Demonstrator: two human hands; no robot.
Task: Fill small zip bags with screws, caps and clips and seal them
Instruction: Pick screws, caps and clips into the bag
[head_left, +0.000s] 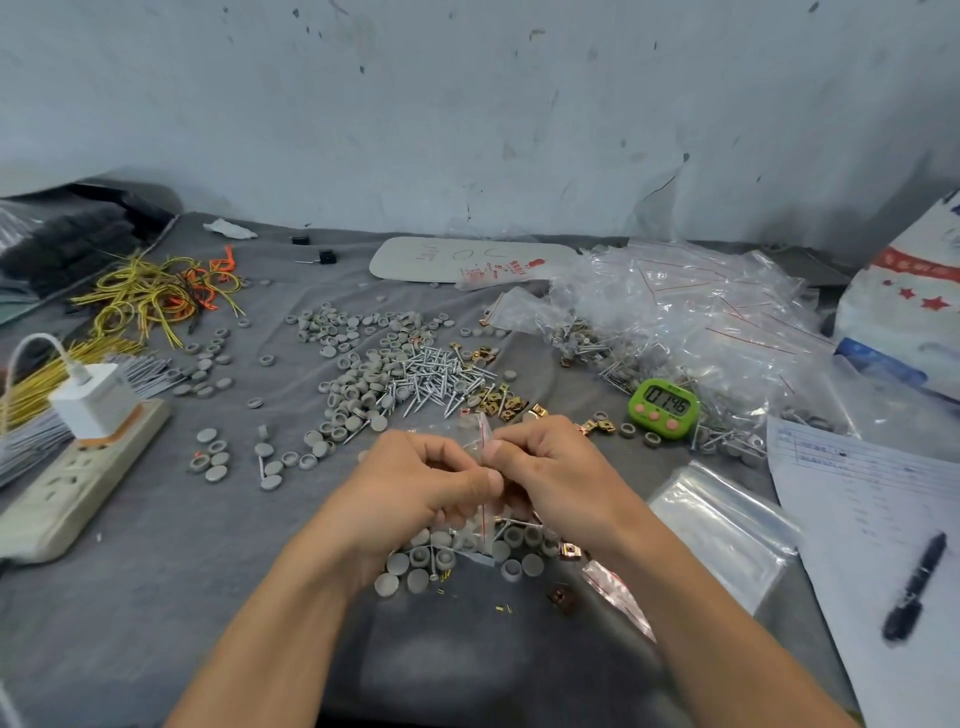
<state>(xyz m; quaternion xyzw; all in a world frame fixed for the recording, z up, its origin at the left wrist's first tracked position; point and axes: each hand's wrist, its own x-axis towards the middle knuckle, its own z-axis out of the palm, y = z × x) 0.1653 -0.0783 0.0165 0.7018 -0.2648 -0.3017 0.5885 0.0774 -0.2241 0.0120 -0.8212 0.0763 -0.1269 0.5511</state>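
Grey desk (156, 597) clutter is crowding both hands (483, 478), pinching a zip bag (480, 441) whose contents, at six o'clock, could spill if the seal is gapping.

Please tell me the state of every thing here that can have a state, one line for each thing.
Small zip bag: held between both hands, red strip running vertically; sealed or not, cannot tell.
Left hand: pinching the bag.
Right hand: pinching the bag.
Green timer: on, showing 01:46.
White charger: plugged into the power strip.
Black pen: lying on the paper form; cap unclear.
Empty zip bags: stacked flat.
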